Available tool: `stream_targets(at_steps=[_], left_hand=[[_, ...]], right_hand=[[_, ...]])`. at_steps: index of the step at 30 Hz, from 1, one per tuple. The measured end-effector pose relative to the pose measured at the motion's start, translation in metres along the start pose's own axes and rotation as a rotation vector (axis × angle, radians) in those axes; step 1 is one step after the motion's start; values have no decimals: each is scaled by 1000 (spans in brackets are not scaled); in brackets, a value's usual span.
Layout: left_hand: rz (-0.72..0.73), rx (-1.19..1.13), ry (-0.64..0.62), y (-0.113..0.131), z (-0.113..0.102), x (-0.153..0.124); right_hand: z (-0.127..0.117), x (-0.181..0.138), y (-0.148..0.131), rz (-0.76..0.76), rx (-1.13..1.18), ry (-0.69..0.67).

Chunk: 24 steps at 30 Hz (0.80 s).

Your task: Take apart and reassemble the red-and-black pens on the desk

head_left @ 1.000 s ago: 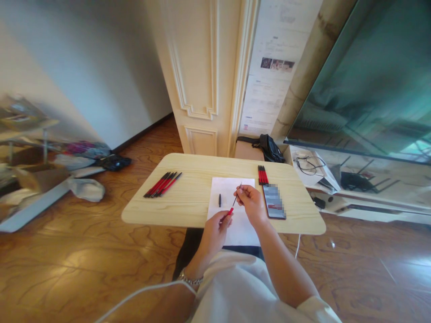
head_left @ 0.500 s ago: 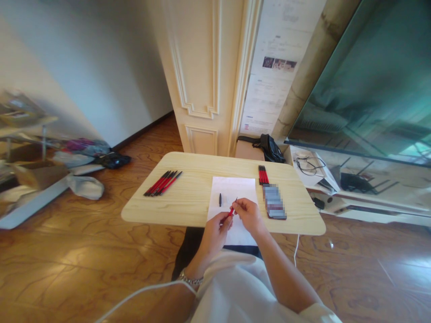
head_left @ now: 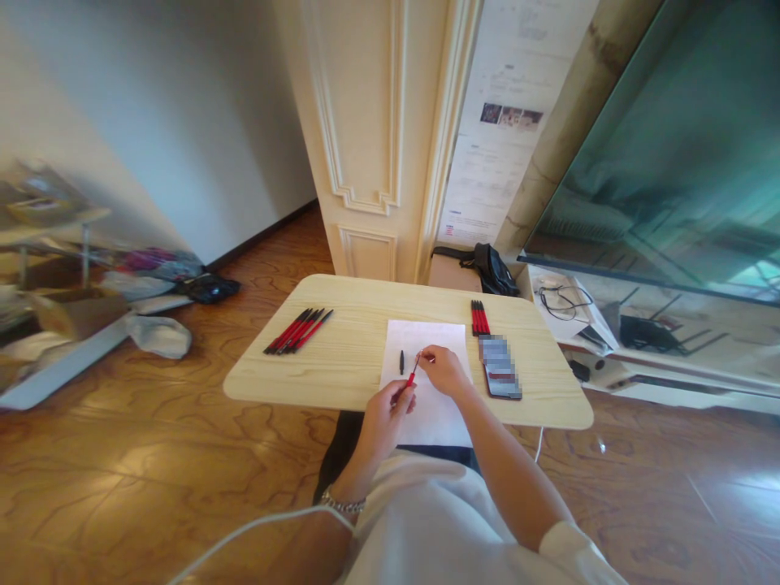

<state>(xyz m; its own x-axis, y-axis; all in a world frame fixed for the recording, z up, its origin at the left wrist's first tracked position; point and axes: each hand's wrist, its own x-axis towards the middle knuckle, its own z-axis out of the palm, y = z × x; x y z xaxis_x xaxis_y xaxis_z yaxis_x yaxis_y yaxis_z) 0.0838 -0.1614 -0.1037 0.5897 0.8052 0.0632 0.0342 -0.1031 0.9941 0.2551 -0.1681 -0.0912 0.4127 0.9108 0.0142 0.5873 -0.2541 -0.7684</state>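
The left hand (head_left: 383,414) is closed on a red pen (head_left: 411,377) above the paper (head_left: 426,333), and the right hand (head_left: 442,370) pinches the pen's thin top end. A loose pinch could let it slip. The table (head_left: 341,374) lies under the paper, a phone (head_left: 500,370) right of it, pens (head_left: 298,331) left of it, and a cap (head_left: 401,361) on it. Nothing blocks the hands.

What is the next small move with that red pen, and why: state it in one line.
Probably free the right hand and reach for the small black piece lying on the white paper just left of the red pen. The left hand grips the pen by its lower end while the right pinches its upper tip, and that piece lies loose beside them.
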Motion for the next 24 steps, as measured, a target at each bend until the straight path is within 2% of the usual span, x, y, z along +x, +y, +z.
stream_targets(at_steps=[4, 7, 9, 13, 19, 24], left_hand=[[4, 8, 7, 2, -4, 0], [2, 7, 14, 4, -6, 1], [1, 7, 26, 4, -6, 1], [-2, 8, 26, 4, -5, 0], [12, -27, -10, 3, 2, -1], [13, -19, -44, 4, 8, -2]], right_hand=[[14, 15, -9, 117, -401, -2], [21, 19, -9, 159, -504, -12], [20, 19, -6, 142, -484, -10], [8, 13, 6, 53, -175, 3], [-17, -4, 7, 54, 596, 32], [-32, -14, -7, 39, 891, 130]])
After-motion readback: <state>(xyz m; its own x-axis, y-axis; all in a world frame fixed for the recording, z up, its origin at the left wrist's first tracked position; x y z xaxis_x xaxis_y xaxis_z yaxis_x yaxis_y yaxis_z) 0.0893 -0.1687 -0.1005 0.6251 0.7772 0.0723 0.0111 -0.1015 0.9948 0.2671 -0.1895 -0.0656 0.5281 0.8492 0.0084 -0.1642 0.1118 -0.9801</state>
